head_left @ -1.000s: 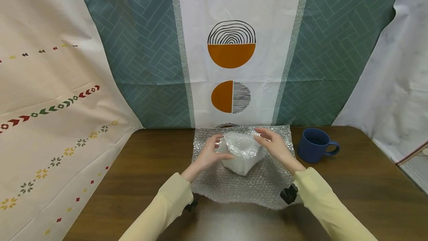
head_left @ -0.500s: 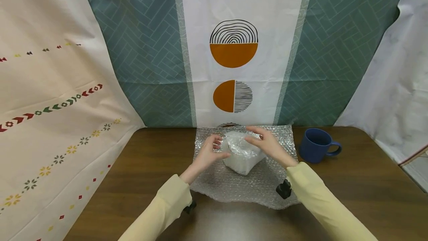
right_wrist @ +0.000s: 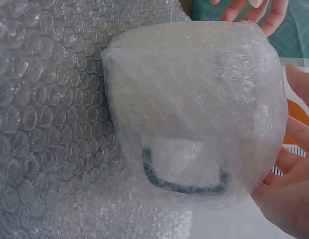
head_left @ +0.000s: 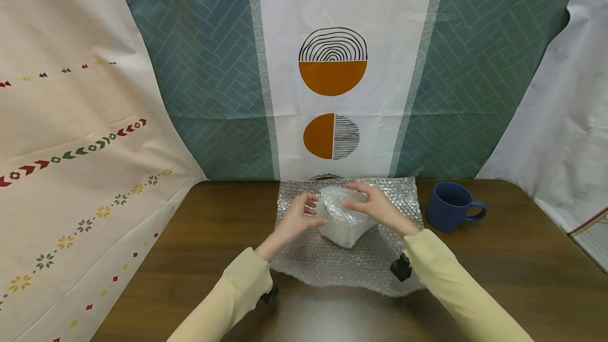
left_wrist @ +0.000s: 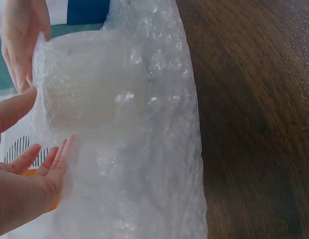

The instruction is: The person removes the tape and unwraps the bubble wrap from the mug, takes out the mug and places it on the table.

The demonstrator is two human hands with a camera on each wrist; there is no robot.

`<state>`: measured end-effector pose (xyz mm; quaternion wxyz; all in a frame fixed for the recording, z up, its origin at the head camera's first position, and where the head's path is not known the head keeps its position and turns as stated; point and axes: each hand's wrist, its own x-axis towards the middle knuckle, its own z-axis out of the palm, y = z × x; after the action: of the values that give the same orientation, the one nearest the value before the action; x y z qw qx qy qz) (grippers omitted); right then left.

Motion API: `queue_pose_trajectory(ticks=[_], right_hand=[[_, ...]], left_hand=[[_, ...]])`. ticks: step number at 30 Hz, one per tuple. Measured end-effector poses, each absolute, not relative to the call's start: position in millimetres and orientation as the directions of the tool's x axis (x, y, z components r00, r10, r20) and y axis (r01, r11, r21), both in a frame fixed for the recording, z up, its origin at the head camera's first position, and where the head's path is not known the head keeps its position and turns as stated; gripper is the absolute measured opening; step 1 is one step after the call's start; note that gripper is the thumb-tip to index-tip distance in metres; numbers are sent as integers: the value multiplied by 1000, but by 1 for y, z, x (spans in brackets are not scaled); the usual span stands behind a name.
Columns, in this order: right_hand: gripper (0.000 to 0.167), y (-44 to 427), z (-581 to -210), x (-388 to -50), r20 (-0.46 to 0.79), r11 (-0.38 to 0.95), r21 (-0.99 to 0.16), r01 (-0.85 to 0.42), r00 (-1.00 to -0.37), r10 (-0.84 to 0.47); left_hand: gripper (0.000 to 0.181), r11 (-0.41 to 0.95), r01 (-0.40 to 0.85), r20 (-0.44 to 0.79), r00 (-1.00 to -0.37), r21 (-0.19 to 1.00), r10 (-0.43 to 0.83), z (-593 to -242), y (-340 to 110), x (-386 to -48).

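Flanking the wrapped bundle (head_left: 344, 230), my left hand (head_left: 297, 216) and right hand (head_left: 377, 208) had fingers loosely spread. Beneath it lay a bubble-wrap sheet (head_left: 339, 269), near the blue mug (head_left: 444, 212).

In the head view, a dark brown wooden table (head_left: 199, 247) spreads from about eight o'clock round through six to four. A blue mug (head_left: 446, 212) stands upright on it at four o'clock, its handle turned toward three. At twelve o'clock hangs a curtain (head_left: 349, 81) with teal sides and a white middle strip of orange and black-lined circles. A cream cloth (head_left: 81, 136) with coloured flowers hangs at nine o'clock, a whitish cloth (head_left: 562, 120) at three.
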<state>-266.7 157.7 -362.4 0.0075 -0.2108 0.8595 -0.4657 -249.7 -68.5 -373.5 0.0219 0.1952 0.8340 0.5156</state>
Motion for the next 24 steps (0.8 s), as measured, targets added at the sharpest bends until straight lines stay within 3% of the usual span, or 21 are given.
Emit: queue_pose_trajectory(ticks=[10, 24], right_hand=[[56, 157, -366, -267, 226, 493, -768, -409, -893, -388], [55, 157, -369, -266, 231, 477, -787, -392, -903, -361]], left_hand=[[24, 420, 396, 213, -883, 816, 419, -383, -70, -246], [26, 286, 334, 175, -869, 898, 463, -385, -62, -230]])
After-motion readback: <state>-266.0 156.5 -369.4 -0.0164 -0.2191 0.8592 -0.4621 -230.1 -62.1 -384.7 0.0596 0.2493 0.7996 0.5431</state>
